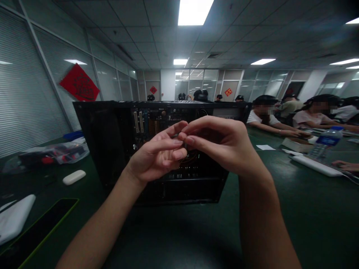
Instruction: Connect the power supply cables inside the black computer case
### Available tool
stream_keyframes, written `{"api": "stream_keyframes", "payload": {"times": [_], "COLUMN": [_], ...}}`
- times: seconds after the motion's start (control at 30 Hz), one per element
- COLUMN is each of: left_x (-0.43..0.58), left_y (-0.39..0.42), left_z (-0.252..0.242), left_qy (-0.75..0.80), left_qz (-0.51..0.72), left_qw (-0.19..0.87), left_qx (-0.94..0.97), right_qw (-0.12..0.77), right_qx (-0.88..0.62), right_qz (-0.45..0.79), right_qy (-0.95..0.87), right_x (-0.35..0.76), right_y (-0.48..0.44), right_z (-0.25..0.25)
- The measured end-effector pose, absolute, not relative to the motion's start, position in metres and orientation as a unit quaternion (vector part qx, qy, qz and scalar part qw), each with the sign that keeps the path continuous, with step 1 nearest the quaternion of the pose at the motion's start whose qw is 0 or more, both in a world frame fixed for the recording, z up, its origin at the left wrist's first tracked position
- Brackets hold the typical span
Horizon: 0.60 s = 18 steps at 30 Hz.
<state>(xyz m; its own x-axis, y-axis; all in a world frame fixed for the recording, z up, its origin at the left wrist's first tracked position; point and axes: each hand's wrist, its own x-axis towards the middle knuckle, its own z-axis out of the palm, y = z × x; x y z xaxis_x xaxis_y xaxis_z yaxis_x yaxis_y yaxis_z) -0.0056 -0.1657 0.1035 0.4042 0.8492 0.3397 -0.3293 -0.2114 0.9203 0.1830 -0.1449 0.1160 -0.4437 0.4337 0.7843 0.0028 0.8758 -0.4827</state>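
A black computer case (179,192) stands on the green table with its open side facing me. Inside it a motherboard (175,114) with pale expansion slots and some cables shows behind my hands. In front of the case, my left hand (159,151) is palm up with its fingers curled, thumb and fingertips meeting those of the other hand. My right hand (220,140) comes from the right with thumb and forefinger pinched together at the same spot. Whatever lies between the fingertips is too small and dark to make out.
To the left are a clear plastic bag (64,151), a white mouse (74,177), a white device (17,218) and a dark mat with a green edge (42,231). At right are a water bottle (327,142), a cardboard box (297,144), a white keyboard (316,166) and seated people (269,121).
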Motion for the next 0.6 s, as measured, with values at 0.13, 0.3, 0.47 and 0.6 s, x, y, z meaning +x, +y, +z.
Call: {"api": "stream_keyframes", "payload": {"times": [0.13,0.3,0.47,0.6], "left_x": [-0.013,-0.03,-0.039,-0.045], "left_y": [-0.163,-0.155,-0.144,-0.14], "left_z": [0.107,0.112,0.109,0.106], "left_qy": [0.277,0.395,0.481,0.502], "left_qz": [0.511,0.459,0.366,0.275], "left_qw": [0.434,0.138,-0.007,0.012], "left_qx": [0.688,0.784,0.797,0.82], "right_qw": [0.486,0.383,0.152,0.032], "right_qx": [-0.151,-0.215,-0.312,-0.373], "right_qz": [0.195,0.116,0.064,0.061], "right_qy": [-0.838,-0.891,-0.936,-0.925], "right_x": [0.18,0.159,0.126,0.112], "right_y": [-0.145,-0.122,-0.083,-0.072], "right_z": [0.117,0.101,0.056,0.038]}}
